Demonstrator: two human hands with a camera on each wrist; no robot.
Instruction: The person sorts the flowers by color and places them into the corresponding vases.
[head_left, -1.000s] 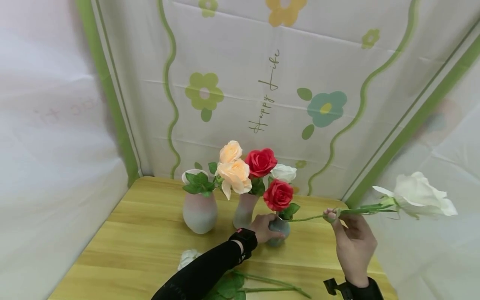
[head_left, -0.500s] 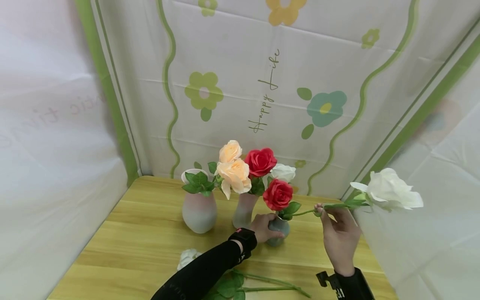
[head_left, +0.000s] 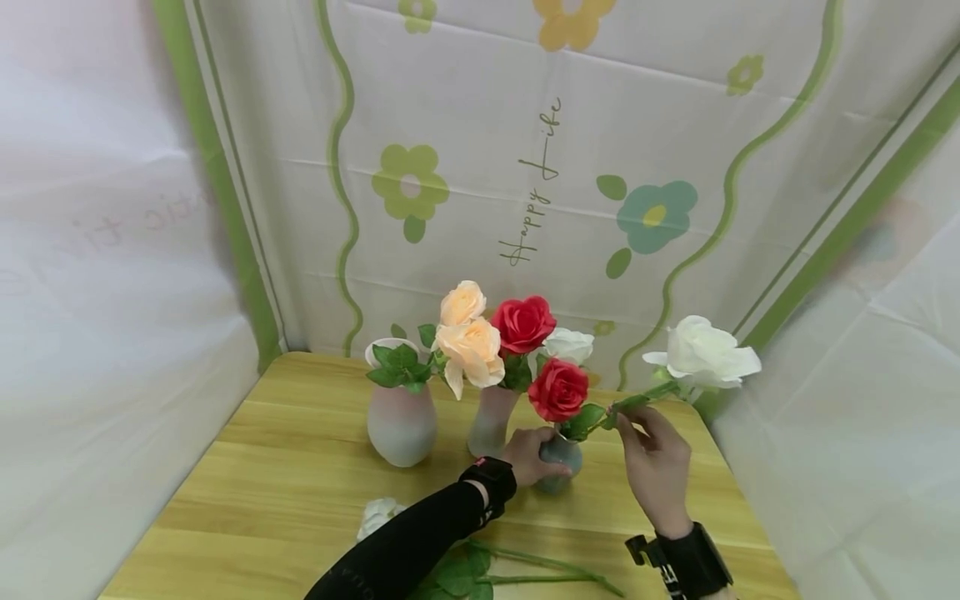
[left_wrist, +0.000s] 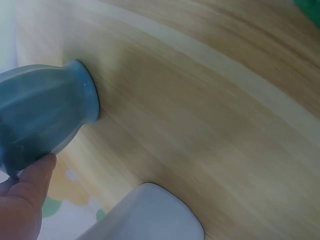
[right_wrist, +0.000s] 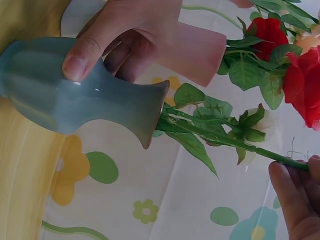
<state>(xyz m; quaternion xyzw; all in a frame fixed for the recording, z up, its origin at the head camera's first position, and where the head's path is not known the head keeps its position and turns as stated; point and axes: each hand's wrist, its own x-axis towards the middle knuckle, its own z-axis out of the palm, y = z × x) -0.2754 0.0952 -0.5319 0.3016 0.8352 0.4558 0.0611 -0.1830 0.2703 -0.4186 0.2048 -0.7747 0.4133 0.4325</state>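
Observation:
My left hand (head_left: 527,457) grips the small blue-grey vase (head_left: 561,462) round its body; a fingertip shows on its glaze in the left wrist view. The vase stands upright on the wooden table. A red rose (head_left: 558,390) and a white rose (head_left: 567,346) rise above its mouth. My right hand (head_left: 660,467) pinches the green stem (right_wrist: 267,154) of another white rose (head_left: 708,352), whose bloom leans out to the right. The lower end of that stem runs into the vase mouth among leaves, its tip hidden inside.
A narrow pink-and-grey vase (head_left: 491,421) stands just left, below a red rose (head_left: 522,325). Farther left is a rounder vase (head_left: 401,425) with leaves, and peach roses (head_left: 471,346) lean beside it. A white rose (head_left: 378,515) and green stems (head_left: 540,565) lie at the front, partly under my left sleeve.
My right hand has moved left toward the vase, sliding the white rose's stem deeper into its mouth; the bloom has come left and slightly up. My left hand keeps its hold.

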